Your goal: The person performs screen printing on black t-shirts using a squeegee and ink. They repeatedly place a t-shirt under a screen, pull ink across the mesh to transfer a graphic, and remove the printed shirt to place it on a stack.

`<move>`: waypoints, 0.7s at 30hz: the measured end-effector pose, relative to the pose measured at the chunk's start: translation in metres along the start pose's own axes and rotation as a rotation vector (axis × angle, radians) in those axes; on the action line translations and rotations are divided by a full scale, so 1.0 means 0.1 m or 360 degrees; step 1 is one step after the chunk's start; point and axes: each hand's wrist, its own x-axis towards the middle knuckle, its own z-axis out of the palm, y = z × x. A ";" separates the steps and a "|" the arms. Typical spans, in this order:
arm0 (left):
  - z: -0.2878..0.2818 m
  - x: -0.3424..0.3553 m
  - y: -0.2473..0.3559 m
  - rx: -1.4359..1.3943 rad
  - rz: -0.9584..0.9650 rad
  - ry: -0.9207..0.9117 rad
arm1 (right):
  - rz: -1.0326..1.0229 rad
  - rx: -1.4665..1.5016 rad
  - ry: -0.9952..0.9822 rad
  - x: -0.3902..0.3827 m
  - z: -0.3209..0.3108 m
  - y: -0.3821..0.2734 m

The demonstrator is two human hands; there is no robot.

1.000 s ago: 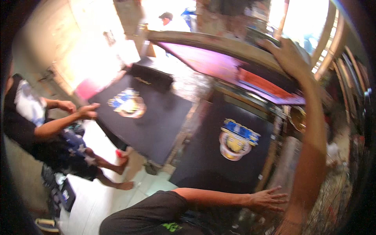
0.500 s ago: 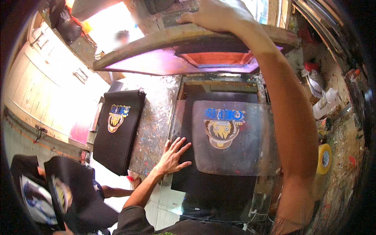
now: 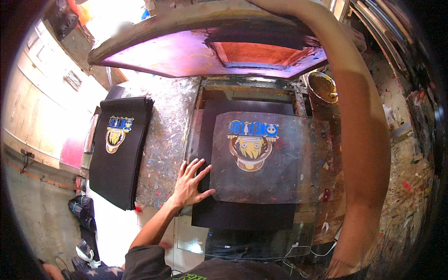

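My left hand (image 3: 189,182) lies flat with its fingers spread, pressing on a black panel (image 3: 247,217) on the printing table. Its thumb and fingertips are at the left edge of a cloudy clear sheet (image 3: 289,182) that overlaps the panel. A cartoon face in a hat under blue lettering, a colour print (image 3: 251,153), shows in the sheet's area. Above, a screen-printing frame (image 3: 158,53) with a purple underside and an orange-red window stands tilted up. My right arm reaches to its top edge; only a sliver of my right hand (image 3: 267,4) shows, its fingers cut off.
A stack of black printed panels (image 3: 122,163) lies left of the work. A paint-stained tub (image 3: 322,87) stands beyond the table's right side. A cable (image 3: 322,253) runs near the front edge. Part of another person (image 3: 105,272) shows at the lower left.
The view has shifted, and the table and stack sit farther left. My left hand stays flat on the panel. The person carrying black printed panels has mostly left the lower left; the tub has come into view.
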 end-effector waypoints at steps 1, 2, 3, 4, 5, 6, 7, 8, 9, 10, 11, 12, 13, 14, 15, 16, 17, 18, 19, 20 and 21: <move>0.01 -0.01 -0.01 0.0005 -0.0010 0.0005 | -0.0020 -0.0025 -0.0024 0.02 -0.01 -0.02; 0.01 -0.01 -0.03 -0.0004 -0.0002 0.0019 | -0.0039 -0.0051 -0.0049 0.03 -0.04 -0.05; 0.00 0.01 -0.03 -0.0015 0.0001 0.0024 | 0.0003 -0.0043 -0.0067 0.00 -0.07 -0.08; -0.01 0.01 -0.02 -0.0026 -0.0002 0.0030 | 0.0039 -0.0032 -0.0088 -0.07 -0.12 -0.14; 0.01 0.01 -0.02 -0.0037 -0.0001 0.0017 | 0.0075 -0.0024 -0.0109 -0.10 -0.15 -0.17; 0.01 0.04 -0.03 -0.0040 0.0011 0.0015 | 0.0085 -0.0167 -0.0051 -0.11 -0.17 -0.17; 0.01 0.07 -0.04 -0.0044 0.0025 0.0014 | 0.0066 -0.0180 -0.0029 -0.08 -0.17 -0.11; 0.04 0.09 -0.06 -0.0020 0.0035 0.0000 | 0.0048 -0.0193 -0.0006 -0.02 -0.14 -0.02; 0.04 0.04 -0.08 -0.0004 0.0004 -0.0010 | 0.0010 -0.0168 0.0010 0.02 -0.06 -0.04; 0.05 -0.02 -0.10 0.0011 -0.0028 -0.0022 | 0.0025 -0.0133 -0.0024 0.06 0.00 -0.06; 0.05 -0.08 -0.12 0.0027 -0.0062 -0.0037 | 0.0038 -0.0096 -0.0060 0.09 0.07 -0.08; 0.05 -0.03 -0.10 0.0014 -0.0032 -0.0024 | 0.0090 -0.0116 -0.0072 0.05 -0.02 -0.08; 0.05 0.02 -0.09 0.0001 -0.0005 -0.0013 | 0.0064 -0.0099 -0.0010 0.02 -0.06 -0.06; 0.05 0.07 -0.08 -0.0011 0.0020 -0.0003 | 0.0036 -0.0079 0.0051 0.00 -0.07 -0.02; 0.05 0.07 -0.08 -0.0008 0.0014 -0.0006 | -0.0008 -0.0032 0.0103 -0.02 -0.05 -0.07; 0.05 0.06 -0.08 -0.0004 0.0007 -0.0009 | 0.0016 -0.0044 0.0058 -0.06 -0.08 -0.10; 0.05 0.06 -0.09 -0.0001 0.0002 -0.0011 | 0.0040 -0.0056 0.0014 -0.12 -0.14 -0.13; 0.07 0.05 -0.10 0.0022 0.0001 -0.0016 | 0.0062 -0.0069 -0.0027 -0.16 -0.18 -0.18; 0.08 0.04 -0.10 0.0045 0.0001 -0.0019 | 0.0076 -0.0076 -0.0005 -0.15 -0.16 -0.19; 0.08 0.04 -0.11 0.0068 0.0001 -0.0022 | 0.0090 -0.0084 0.0017 -0.13 -0.14 -0.19; 0.07 0.04 -0.10 0.0070 -0.0005 -0.0033 | 0.0109 -0.0089 0.0033 -0.12 -0.11 -0.17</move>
